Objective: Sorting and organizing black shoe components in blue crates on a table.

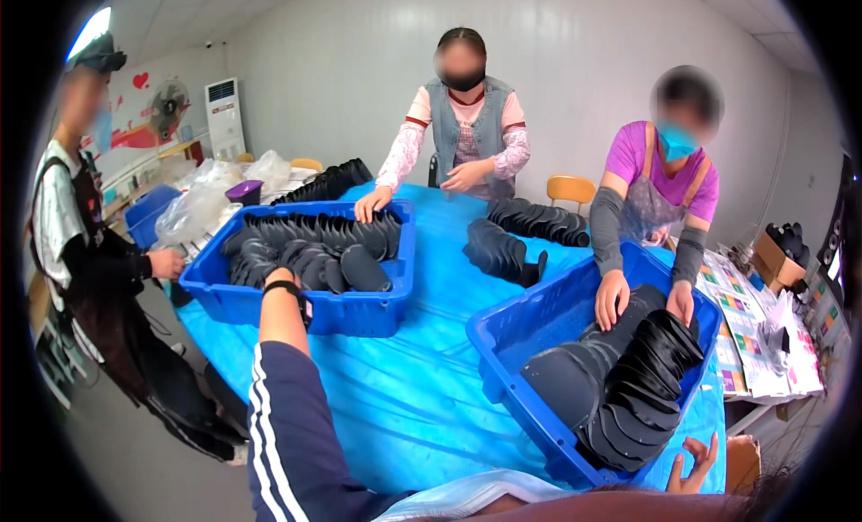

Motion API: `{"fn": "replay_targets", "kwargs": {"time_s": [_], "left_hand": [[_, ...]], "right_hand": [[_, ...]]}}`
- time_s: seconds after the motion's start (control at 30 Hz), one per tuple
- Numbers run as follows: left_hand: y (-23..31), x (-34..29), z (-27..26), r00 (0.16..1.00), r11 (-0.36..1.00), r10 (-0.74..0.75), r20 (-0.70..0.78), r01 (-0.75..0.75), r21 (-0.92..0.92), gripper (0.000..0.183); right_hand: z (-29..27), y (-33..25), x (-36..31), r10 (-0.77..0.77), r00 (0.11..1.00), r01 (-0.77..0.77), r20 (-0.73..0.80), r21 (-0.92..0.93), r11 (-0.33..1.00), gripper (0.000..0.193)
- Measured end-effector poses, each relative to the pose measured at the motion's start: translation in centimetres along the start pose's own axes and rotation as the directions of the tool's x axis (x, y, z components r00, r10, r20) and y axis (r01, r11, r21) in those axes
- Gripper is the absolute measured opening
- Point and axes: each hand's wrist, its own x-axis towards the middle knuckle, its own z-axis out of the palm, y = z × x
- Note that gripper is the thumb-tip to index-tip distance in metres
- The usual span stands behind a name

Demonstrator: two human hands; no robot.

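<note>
My left arm reaches into the left blue bin point(355, 317), and my left hand point(281, 276) is down among thin black rounded pads point(364, 269). Its fingers are mostly hidden, so any grip is unclear. The pads overlap in rows inside this bin. At the lower right, my right hand point(696, 466) is raised with its fingers apart and nothing in it. It is beside the near end of the right blue bin point(494, 365). That bin holds a row of black pads point(633, 405), with a co-worker's two hands point(613, 298) on pads inside it.
A blue sheet point(422, 369) covers the table. Black pads point(496, 251) lie in rows at its far side. Across the table, a co-worker's hand point(373, 203) touches the left bin's pads. Another person point(99, 253) stands at left. Printed sheets point(745, 324) cover a right-hand table.
</note>
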Motion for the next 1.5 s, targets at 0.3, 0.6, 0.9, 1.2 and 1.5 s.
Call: {"fn": "replay_targets", "kwargs": {"time_s": [0.3, 0.6, 0.9, 1.2, 1.5], "left_hand": [[-2.2, -1.1, 1.9, 0.939, 0.943, 0.299, -0.167, -0.318, -0.1, 0.032], [3.6, -13.9, 0.3, 0.817, 0.9, -0.116, -0.565, -0.154, -0.408, 0.034], [3.8, -14.2, 2.6, 0.701, 0.945, -0.066, -0.71, -0.184, -0.27, 0.03], [3.7, -13.1, 3.2, 0.698, 0.944, -0.04, -0.715, -0.209, -0.257, 0.036], [4.0, -14.0, 3.0, 0.71, 0.949, -0.074, -0.701, -0.166, -0.268, 0.047]], "right_hand": [[2.2, 3.8, 0.3, -0.137, 0.991, 0.137, -0.005, 0.054, 0.989, 0.064], [0.0, 7.4, 0.1, 0.086, 0.986, -0.105, -0.144, -0.131, 0.986, 0.033], [-0.8, -5.9, 1.3, 0.174, 0.977, -0.21, -0.121, -0.438, 0.874, 0.024], [1.6, -6.0, 2.2, 0.133, 0.974, -0.076, 0.182, -0.289, 0.954, 0.031], [4.2, -6.1, 0.6, 0.027, 0.987, 0.014, 0.156, -0.254, 0.967, 0.039]]}}
